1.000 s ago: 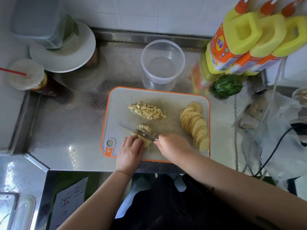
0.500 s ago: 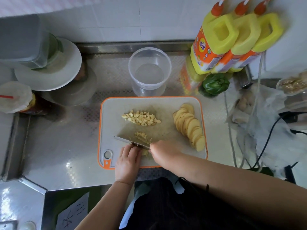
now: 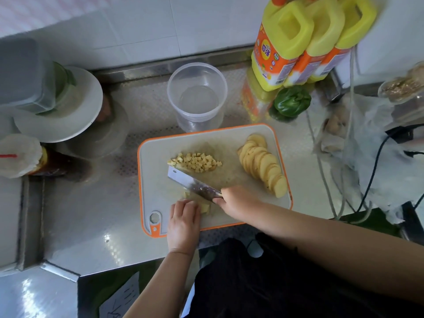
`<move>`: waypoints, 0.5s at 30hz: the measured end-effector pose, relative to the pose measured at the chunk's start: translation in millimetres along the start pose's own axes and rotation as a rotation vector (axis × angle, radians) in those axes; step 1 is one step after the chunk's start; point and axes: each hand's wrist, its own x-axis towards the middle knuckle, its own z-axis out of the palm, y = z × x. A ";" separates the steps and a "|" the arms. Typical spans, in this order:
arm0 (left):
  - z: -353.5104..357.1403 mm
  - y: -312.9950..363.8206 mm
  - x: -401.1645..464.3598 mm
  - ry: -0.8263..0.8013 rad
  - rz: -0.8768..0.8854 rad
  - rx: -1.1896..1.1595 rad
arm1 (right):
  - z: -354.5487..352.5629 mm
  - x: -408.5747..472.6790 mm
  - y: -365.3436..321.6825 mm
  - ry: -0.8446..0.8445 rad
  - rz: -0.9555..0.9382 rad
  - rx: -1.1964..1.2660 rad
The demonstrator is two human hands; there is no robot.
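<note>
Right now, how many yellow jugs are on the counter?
3, in a row at the back right against the wall: the left jug, the middle jug and the right jug, behind the green pepper. The orange-yellow patch below is their reflection; none seems hidden.

Three yellow bottles point(image 3: 284, 42); one knife point(image 3: 192, 183); one cutting board point(image 3: 156, 180); one clear tub point(image 3: 199, 121); one green pepper point(image 3: 292, 101).

Steel cleaver point(image 3: 195, 185) leans flat-side-up above pale potato strips point(image 3: 205, 208) on cutting board point(image 3: 156, 161).
</note>
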 end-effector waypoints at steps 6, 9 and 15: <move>-4.7 2.0 -3.0 0.001 0.002 0.004 | -7.4 -20.1 -3.8 0.016 -0.119 -0.142; -4.7 2.0 -5.3 -0.011 0.000 0.030 | -8.5 -22.7 -8.7 -0.004 -0.145 -0.193; -3.3 2.3 -5.5 -0.012 0.000 0.043 | -8.1 -18.6 -15.3 -0.050 -0.138 -0.231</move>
